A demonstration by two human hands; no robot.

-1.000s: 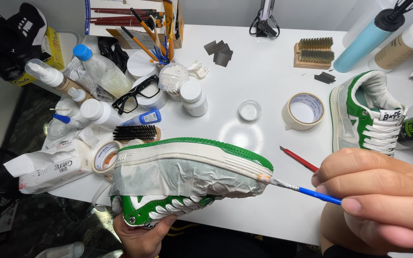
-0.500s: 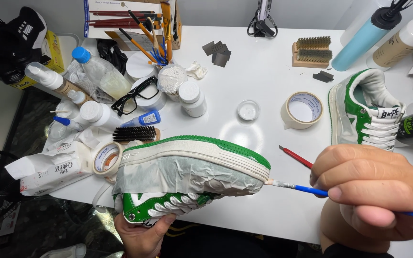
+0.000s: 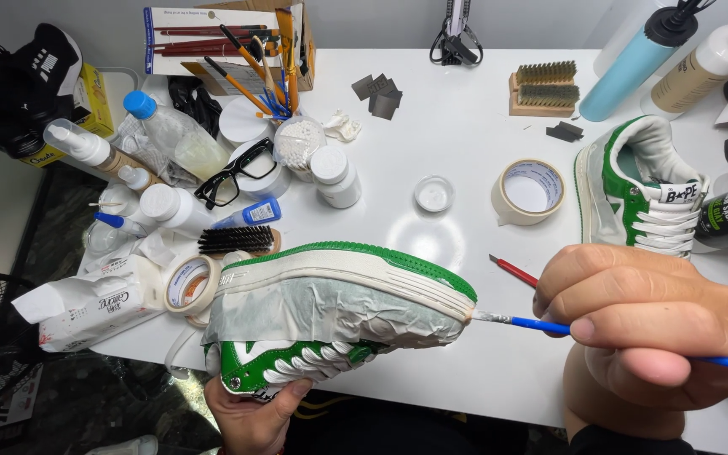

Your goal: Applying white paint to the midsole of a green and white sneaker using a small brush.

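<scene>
The left hand (image 3: 254, 413) gripped a green-and-white sneaker (image 3: 339, 312) from below, sole tilted upward. The right hand (image 3: 642, 329) pinched a blue paintbrush (image 3: 541, 323), bristles touching the sneaker's toe edge.

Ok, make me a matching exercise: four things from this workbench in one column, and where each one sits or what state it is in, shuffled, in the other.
Things:
1. masked sneaker
2. blue-handled brush
3. tape roll
4. second sneaker

Places or states:
A. lying flat on the white table, past the toe
B. standing on the table at the right
C. held on its side by the left hand
D. pinched in the right hand, bristles at the toe edge

Pairs: 1-C, 2-D, 3-A, 4-B
</scene>
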